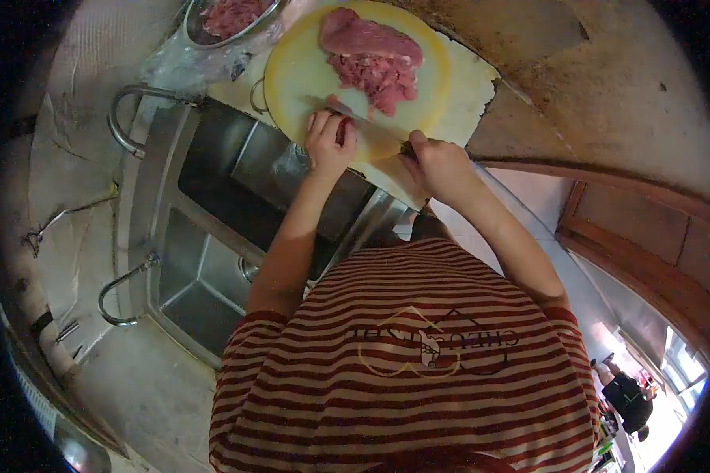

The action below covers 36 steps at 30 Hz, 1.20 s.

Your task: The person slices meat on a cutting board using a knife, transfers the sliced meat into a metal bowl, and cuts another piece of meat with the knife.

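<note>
On a round, yellow-rimmed cutting board (284, 79) lies a large slab of pink raw meat (371, 39), with a heap of cut meat pieces (383, 79) against its lower edge. My right hand (442, 165) is closed around the handle of a knife (367, 122), whose blade points left across the board. Fingers curled, my left hand (330, 142) presses a small piece of meat at the board's near edge, beside the blade. The piece is mostly hidden under the fingers.
A metal bowl (191, 27) of meat stands at the upper left. Left of the board are a double steel sink (205, 225) and curved faucets (112, 118). A wooden cabinet (631, 229) is on the right. Another person (627, 398) is in the distance at the lower right.
</note>
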Tool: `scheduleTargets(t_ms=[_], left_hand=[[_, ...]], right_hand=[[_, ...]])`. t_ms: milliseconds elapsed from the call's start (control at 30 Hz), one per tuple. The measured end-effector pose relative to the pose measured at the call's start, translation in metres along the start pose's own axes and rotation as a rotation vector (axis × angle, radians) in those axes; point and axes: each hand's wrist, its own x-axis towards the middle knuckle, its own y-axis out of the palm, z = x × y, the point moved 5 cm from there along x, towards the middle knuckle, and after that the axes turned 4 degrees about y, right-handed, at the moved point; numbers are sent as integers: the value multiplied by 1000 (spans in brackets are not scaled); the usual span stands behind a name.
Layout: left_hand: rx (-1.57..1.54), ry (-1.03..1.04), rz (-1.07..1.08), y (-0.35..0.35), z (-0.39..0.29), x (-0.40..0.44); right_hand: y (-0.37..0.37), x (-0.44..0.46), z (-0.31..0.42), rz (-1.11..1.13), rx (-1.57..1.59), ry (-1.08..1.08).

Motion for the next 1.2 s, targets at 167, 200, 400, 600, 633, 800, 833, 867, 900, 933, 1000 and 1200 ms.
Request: scheduleTargets(t_ms=[167,200,400,600,633,800,833,867,900,933,1000,1200], left_hand=[[45,28,-2,3,4,-1],[44,20,-16,4,7,-5],[20,21,-11,8,8,-5],[36,-8,15,7,9,-4],[11,-24,20,7,10,-5],[77,29,-20,5,7,-4],[88,34,-26,5,6,-4],[87,33,-25,4,6,-4],[78,8,9,6,8,-5],[68,-16,42,8,10,-6],[61,-29,64,9,12,-8],[40,-47,4,11,14,-10]], right_hand=[[2,-8,-4,25,-90,-12],[2,-10,-4,28,-117,-10],[10,-8,-2,78,-120,13],[15,7,5,80,-90,-19],[18,8,5,68,-90,-19],[30,19,13,87,-73,21],[30,22,15,86,-53,32],[31,26,16,87,-53,33],[31,32,19,59,-39,5],[31,38,22,30,-25,-23],[39,59,28,15,15,-56],[46,143,26,40,52,-173]])
